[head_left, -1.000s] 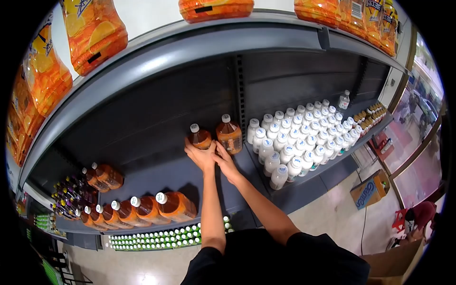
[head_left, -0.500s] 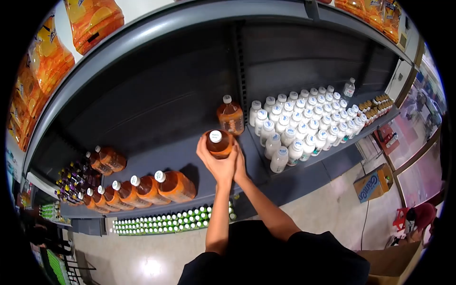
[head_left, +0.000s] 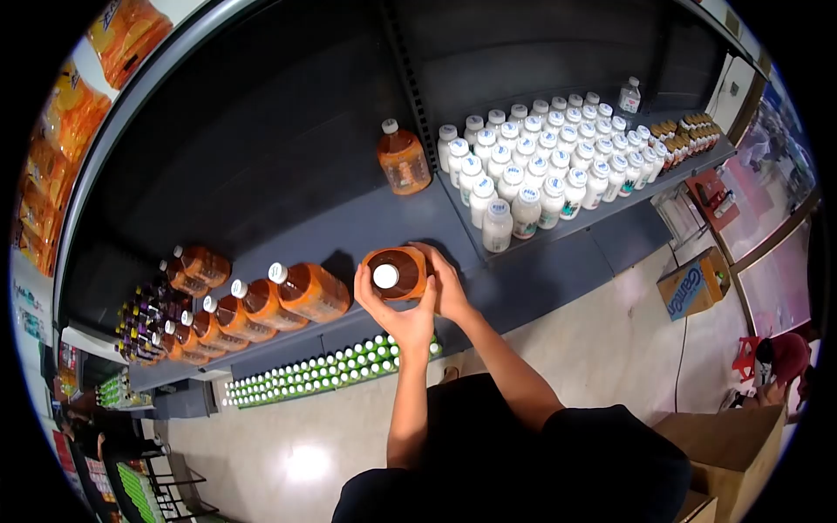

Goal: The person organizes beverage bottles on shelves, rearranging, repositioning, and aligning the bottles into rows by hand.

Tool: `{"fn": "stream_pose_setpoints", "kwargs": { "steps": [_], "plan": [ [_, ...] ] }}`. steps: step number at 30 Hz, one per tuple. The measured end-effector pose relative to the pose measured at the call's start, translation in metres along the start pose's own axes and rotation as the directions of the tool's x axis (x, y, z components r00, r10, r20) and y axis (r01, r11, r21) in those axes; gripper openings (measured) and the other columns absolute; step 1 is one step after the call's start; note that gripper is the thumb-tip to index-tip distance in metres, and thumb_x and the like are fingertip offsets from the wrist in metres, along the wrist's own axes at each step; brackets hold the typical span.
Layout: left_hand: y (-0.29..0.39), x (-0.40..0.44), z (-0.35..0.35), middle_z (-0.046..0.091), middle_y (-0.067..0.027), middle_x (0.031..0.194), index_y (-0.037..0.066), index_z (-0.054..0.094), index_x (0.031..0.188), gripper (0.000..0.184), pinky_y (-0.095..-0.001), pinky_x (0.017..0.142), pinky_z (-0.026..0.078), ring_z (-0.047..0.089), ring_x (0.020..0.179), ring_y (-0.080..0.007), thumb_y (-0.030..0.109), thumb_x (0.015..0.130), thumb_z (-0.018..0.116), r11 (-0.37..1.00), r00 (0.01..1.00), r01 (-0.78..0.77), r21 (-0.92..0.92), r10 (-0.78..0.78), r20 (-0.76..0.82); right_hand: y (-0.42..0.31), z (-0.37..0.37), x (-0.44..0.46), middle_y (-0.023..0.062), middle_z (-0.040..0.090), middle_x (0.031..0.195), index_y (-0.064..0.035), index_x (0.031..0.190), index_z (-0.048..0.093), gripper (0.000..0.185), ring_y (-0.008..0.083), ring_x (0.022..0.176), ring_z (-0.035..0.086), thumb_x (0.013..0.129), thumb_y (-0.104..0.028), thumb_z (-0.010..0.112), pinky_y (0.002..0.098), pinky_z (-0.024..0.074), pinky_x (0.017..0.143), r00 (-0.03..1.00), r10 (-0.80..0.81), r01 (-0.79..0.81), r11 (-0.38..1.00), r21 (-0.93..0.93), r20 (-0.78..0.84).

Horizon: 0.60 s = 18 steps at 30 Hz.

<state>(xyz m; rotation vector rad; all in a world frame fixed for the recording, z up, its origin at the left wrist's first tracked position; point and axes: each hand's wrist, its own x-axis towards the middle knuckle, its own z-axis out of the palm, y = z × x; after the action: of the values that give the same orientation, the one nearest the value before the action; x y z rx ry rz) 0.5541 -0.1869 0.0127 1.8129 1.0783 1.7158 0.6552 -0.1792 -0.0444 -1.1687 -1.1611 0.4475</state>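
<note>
Between my two hands is a large orange-labelled drink bottle (head_left: 397, 272) with a white cap and dark amber liquid, seen from above near the shelf's front edge. My left hand (head_left: 390, 312) wraps its near left side, and my right hand (head_left: 446, 283) grips its right side. Left of it, a row of matching bottles (head_left: 312, 292) lines the front of the grey shelf (head_left: 349, 225). One more such bottle (head_left: 404, 159) stands upright at the back. Whether the held bottle's base touches the shelf is hidden.
White-capped milky bottles (head_left: 527, 212) stand packed on the right. Small purple bottles (head_left: 144, 318) are at far left. Green bottles (head_left: 336, 368) fill a lower level. Cardboard boxes (head_left: 732, 436) and a blue-printed carton (head_left: 693, 283) are on the right, near a crouching person (head_left: 780, 362).
The held bottle has come away from the back bottle, toward the front edge and nearer the front row, with both hands still around it. The camera view has shifted and turned.
</note>
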Motion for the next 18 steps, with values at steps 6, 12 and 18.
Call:
{"fn": "stream_pose_setpoints", "kwargs": {
  "steps": [6, 12, 18],
  "plan": [
    [0.008, -0.031, -0.026, 0.036, -0.0215, 0.154, 0.004, 0.038, 0.152, 0.101, -0.0496, 0.118, 0.036, 0.037, 0.145, -0.0399, 0.016, 0.069, 0.095, 0.998, 1.000, 0.004, 0.068, -0.002, -0.020, -0.005, 0.008, -0.040, 0.0142, 0.062, 0.140, -0.0041, 0.144, 0.053, 0.057, 0.0289, 0.125, 0.064, 0.090, -0.009, 0.073, 0.0381, 0.0513, 0.105, 0.999, 0.016, -0.017, 0.999, 0.027, 0.038],
    [0.012, -0.038, -0.034, 0.031, -0.0244, 0.156, 0.005, 0.037, 0.153, 0.102, -0.0494, 0.114, 0.042, 0.040, 0.143, -0.0437, 0.014, 0.070, 0.095, 0.986, 0.999, -0.035, 0.160, 0.030, 0.030, 0.017, 0.022, -0.058, 0.0110, 0.062, 0.140, -0.0067, 0.141, 0.056, 0.062, 0.0233, 0.125, 0.063, 0.084, -0.012, 0.080, 0.0382, 0.0503, 0.107, 0.956, 0.282, -0.292, 0.939, 0.181, 0.081],
    [-0.002, -0.041, -0.035, 0.029, -0.0261, 0.161, 0.000, 0.022, 0.160, 0.114, -0.0530, 0.120, 0.030, 0.033, 0.148, -0.0436, 0.025, 0.074, 0.093, 0.972, 0.980, -0.197, 0.128, 0.198, 0.006, 0.041, 0.022, -0.039, 0.0082, 0.072, 0.124, -0.0052, 0.134, 0.061, 0.064, 0.0180, 0.112, 0.069, 0.077, -0.011, 0.088, 0.0341, 0.0543, 0.098, 0.928, 0.265, -0.327, 0.915, 0.235, 0.263]
  ]
}}
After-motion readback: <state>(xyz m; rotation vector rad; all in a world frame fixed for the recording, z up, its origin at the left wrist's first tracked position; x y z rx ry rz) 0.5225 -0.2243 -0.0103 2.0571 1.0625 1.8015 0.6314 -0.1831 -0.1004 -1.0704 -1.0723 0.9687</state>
